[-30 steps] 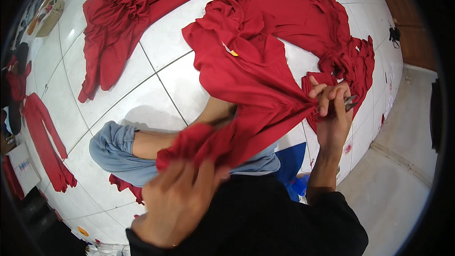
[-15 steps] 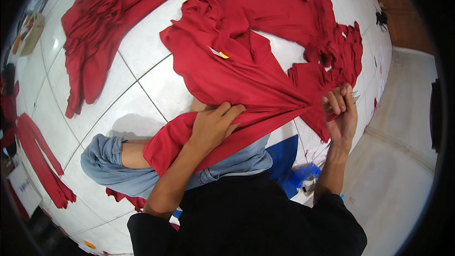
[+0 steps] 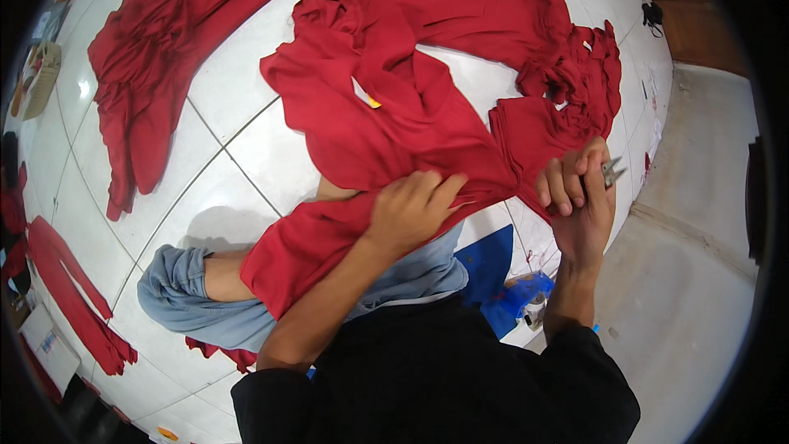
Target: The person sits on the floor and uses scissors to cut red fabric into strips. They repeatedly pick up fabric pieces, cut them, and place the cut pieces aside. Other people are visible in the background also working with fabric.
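Note:
Red fabric (image 3: 386, 140) lies draped over my crossed legs in light-blue jeans (image 3: 177, 288) and spreads forward onto the tiled floor. My left hand (image 3: 415, 210) grips a fold of it above my lap, fingertips slightly blurred. To the right, my right hand (image 3: 579, 189) has curled fingers round small metal thread snips (image 3: 610, 171), their blades poking out beside the forefinger. The cloth gathers to a point just left of this hand; whether its fingers also hold cloth I cannot tell. A white-and-yellow label (image 3: 366, 92) shows on the fabric.
More red garments lie at upper left (image 3: 156, 66), upper right (image 3: 493, 8) and far left (image 3: 78, 296). Blue material (image 3: 485, 263) and a blue plastic bag (image 3: 522, 296) lie by my lap. A basket (image 3: 41, 78) stands far left, a wooden cabinet (image 3: 699, 25) at upper right.
My left hand has risen from the lower edge onto the fabric and slid rightward toward my right hand, which still holds the snips. The whole view has shifted slightly with my head.

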### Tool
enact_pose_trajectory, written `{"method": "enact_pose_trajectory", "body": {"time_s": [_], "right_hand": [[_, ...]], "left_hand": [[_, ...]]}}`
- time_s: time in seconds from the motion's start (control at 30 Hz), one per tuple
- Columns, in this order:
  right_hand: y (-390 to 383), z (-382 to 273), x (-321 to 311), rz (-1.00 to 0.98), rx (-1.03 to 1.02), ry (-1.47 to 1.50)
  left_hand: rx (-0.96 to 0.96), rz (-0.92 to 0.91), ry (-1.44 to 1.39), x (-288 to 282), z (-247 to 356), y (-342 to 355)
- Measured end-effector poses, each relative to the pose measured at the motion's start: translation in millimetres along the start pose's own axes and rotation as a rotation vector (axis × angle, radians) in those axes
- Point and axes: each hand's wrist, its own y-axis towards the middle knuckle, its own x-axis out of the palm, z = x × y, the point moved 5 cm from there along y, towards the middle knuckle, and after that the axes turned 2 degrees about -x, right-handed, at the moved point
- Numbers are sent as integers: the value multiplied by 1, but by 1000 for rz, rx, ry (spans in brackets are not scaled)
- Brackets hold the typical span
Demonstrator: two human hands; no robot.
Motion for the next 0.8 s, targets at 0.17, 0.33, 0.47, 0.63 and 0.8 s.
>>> {"method": "enact_pose_trajectory", "body": {"time_s": [0.17, 0.33, 0.47, 0.63, 0.8], "right_hand": [[5, 1, -35, 196, 159, 163], [-9, -22, -88, 361, 121, 159], [-33, -37, -122, 393, 92, 163], [-51, -45, -144, 450, 49, 215], [-49, -48, -154, 413, 70, 176]], "left_hand": [[5, -102, 47, -18, -38, -24], [-11, -38, 61, -19, -53, -43], [-197, 149, 184, -29, -52, -49], [-99, -6, 291, -70, -26, -66], [-492, -131, 178, -97, -26, -77]]}}
